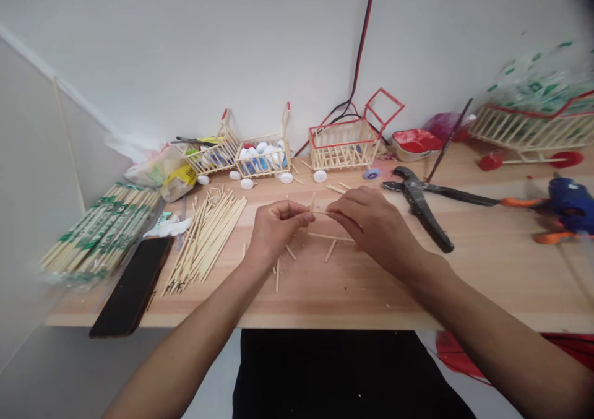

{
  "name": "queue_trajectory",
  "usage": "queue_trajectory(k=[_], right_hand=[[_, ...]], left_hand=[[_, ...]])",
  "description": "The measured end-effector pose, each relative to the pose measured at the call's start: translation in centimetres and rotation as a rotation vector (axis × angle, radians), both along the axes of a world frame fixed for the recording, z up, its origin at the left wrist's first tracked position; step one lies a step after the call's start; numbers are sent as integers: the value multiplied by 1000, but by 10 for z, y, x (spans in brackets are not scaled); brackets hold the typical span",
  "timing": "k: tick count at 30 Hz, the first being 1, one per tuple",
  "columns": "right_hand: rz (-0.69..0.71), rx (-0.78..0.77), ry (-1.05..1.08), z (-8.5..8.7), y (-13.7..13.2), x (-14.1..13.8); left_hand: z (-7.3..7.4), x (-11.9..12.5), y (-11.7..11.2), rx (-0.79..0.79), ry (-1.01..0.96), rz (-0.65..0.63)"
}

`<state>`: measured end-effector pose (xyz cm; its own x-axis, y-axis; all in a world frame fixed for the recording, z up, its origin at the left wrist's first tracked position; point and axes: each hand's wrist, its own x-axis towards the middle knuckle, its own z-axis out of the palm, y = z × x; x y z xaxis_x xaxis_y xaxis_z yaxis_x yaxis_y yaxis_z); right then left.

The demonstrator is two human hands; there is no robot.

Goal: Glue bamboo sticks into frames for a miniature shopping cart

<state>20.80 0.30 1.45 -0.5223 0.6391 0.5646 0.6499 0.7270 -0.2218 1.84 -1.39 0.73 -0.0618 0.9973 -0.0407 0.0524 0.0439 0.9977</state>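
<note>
My left hand (281, 224) pinches a short wooden stick (313, 202) between thumb and forefinger above the middle of the table. Close by on the right, my right hand (366, 218) has its fingers closed on a thin wooden stick (320, 212) that spans the gap between the hands and meets the upright one. Whether the two sticks are joined cannot be made out. Below the hands lie a longer stick (329, 237) and a short cut piece (331, 250). More short pieces (277, 276) are scattered under my left wrist.
A pile of loose sticks (208, 239), a phone (132, 286) and wrapped chopsticks (104, 230) lie left. Small stick carts (346, 150) line the wall. Pliers (417, 205), a red paint bowl (415, 143) and a blue glue gun (570, 196) are on the right.
</note>
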Motion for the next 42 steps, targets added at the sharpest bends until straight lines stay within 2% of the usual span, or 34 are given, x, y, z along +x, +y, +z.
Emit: queue_trajectory(k=[6,10,30,34,38,40,42], right_hand=[[-15,5,-2,-1,1,0],[-15,-2,-8,-2,1,1],[-28,5,-57,-6,2,0],[-19,14,20,0,4,5],[-55,134,153,14,-4,14],[6,141,115,17,-12,16],[108,80,-10,14,-21,16]], left_hand=[[-3,-2,2,73,-67,-32],[-3,-2,3,68,-78,-60],[-5,0,3,40,-17,-17],[-5,-1,5,26,-54,-36],[-7,-5,9,-15,-108,9],[-9,-7,11,-39,-152,18],[-10,-9,13,-59,-194,15]])
